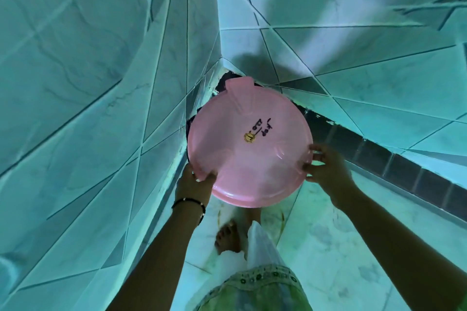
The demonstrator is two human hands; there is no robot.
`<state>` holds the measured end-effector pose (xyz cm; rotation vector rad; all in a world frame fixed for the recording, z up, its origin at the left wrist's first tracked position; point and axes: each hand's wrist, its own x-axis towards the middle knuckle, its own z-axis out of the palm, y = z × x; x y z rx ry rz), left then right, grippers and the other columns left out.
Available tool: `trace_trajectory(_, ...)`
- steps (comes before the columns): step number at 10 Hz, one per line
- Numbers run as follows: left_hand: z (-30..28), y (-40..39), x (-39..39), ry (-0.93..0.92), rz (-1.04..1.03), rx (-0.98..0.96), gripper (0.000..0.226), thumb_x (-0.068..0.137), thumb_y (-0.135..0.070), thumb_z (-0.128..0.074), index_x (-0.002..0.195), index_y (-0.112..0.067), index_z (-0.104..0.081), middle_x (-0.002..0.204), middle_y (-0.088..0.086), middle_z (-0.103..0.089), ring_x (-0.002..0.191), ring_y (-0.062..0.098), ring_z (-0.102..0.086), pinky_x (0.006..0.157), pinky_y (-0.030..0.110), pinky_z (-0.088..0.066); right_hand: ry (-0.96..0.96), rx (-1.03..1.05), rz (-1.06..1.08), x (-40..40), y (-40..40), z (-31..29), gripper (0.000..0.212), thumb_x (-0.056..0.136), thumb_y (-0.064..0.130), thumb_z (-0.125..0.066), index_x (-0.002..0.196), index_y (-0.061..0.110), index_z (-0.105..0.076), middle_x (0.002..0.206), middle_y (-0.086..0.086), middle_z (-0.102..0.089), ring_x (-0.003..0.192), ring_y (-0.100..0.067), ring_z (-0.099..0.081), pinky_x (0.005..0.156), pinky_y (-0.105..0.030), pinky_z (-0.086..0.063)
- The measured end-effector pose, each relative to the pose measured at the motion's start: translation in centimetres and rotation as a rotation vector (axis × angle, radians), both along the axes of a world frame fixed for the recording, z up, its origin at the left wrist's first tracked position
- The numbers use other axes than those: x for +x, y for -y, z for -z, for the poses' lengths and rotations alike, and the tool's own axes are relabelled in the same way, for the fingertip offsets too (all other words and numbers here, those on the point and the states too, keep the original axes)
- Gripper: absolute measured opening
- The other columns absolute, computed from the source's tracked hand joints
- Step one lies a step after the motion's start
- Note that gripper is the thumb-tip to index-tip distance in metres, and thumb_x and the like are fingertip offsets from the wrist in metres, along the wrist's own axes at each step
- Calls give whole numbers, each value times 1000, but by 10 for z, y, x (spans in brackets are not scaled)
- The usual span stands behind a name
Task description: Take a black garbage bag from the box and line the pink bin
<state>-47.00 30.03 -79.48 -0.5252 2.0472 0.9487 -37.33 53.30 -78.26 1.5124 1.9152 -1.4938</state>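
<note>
Pink bin lid [250, 141], one, in the tiled corner, pinched at its near rim by left hand [194, 182] and right hand [326, 169]; black bag edge [225, 78] behind; open floor [341, 247] nearer.

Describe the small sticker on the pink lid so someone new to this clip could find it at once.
In the tiled corner where two walls meet, both hands hold a round pink plastic lid. Near its centre sits a small round gold sticker, beside dark handwritten marks; it is the lid's only yellow spot.

Left hand [197, 180] and right hand [326, 168] grip a pink lid's [250, 144] near rim in a tiled corner.
</note>
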Motion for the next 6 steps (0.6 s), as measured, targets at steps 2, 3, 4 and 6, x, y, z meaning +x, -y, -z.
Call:
trace_trajectory(2,18,-12,-1,35,53,-94,65,83,-22,-61,141,-15,-31,134,15,-51,120,37,-50,98,48,-44,54,131,-229,0,7,20,44,80,0,-64,121,10,-56,117,-10,-66,96,-26,-63,85,-41,-55)
trace_trajectory(3,23,-15,-3,59,87,-88,66,85,-18,-59,142,-12,-28,133,17,-48,120,37,-49,98,47,-44,64,151,-295,-1,5,26,40,81,-1,-61,120,9,-56,114,-10,-67,91,-24,-63,79,-36,-56)
trace_trajectory(4,22,-18,-4,50,141,-90,63,85,-14,-58,140,-6,-29,129,19,-50,116,36,-51,96,43,-48,105,137,-350,2,5,24,39,84,4,-59,122,11,-53,113,-10,-67,92,-27,-65,81,-41,-57)
trace_trajectory(6,-28,-13,9,-9,108,-68,62,91,-21,-53,144,-8,-24,148,15,-37,132,35,-40,106,47,-36,28,121,-177,21,21,-21,33,88,20,-61,121,15,-58,126,-2,-61,111,-23,-59,94,-32,-43)
